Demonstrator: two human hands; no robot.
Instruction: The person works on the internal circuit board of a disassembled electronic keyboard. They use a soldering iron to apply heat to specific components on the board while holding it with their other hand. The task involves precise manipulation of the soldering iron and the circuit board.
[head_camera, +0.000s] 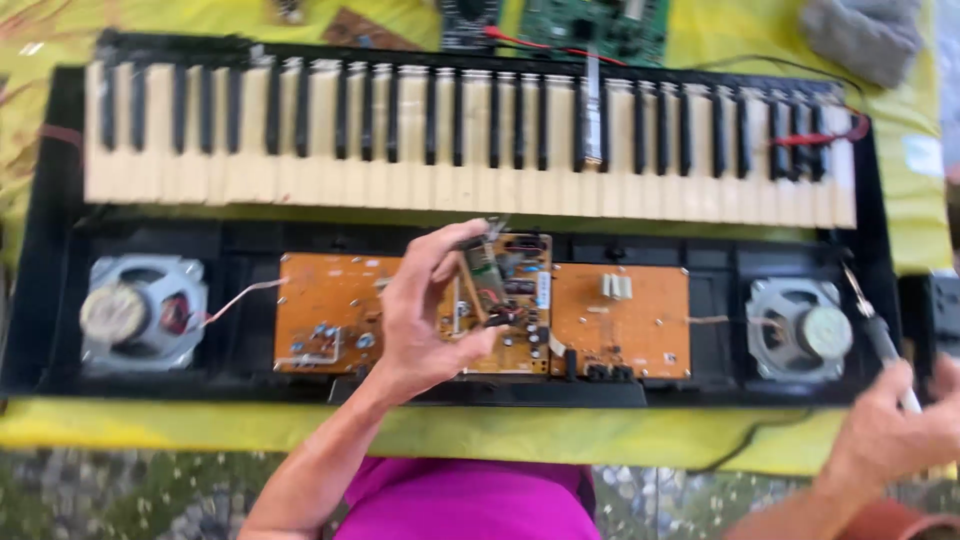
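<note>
- Small green and brown circuit module (484, 278) is being held up by the left hand (425, 315), pinched between the thumb and the fingers, a little above the orange main circuit board (340, 315) inside the opened black electronic keyboard (470, 215).
- This left hand is closed narrowly on the module; the module looks tilted, with one end pointing up toward the row of cream and black keys (470, 135).
- Right hand (890, 430) is at the right edge of the view, wrapped around the pale handle of a thin tool with a dark tip (878, 335), maybe a soldering iron; the tip is pointing up near the right round grey speaker (800, 328) and is well apart from the module.
- Left round grey speaker (140, 312) is sitting at the other end of the case, with a thin wire going to the orange board.
- Keyboard is lying on a yellow cloth on the tabletop (620, 435); a green circuit board (595, 25) and a grey cloth (865, 35) are lying behind it.
- My judgement: the step in hand is inspecting or positioning the small module while the tool is waiting aside.
- Next move is probably calling for bringing the tool tip across to the module or its place on the board, while the left hand is keeping the module steady; the picture is blurred, so I cannot tell the exact joint.
</note>
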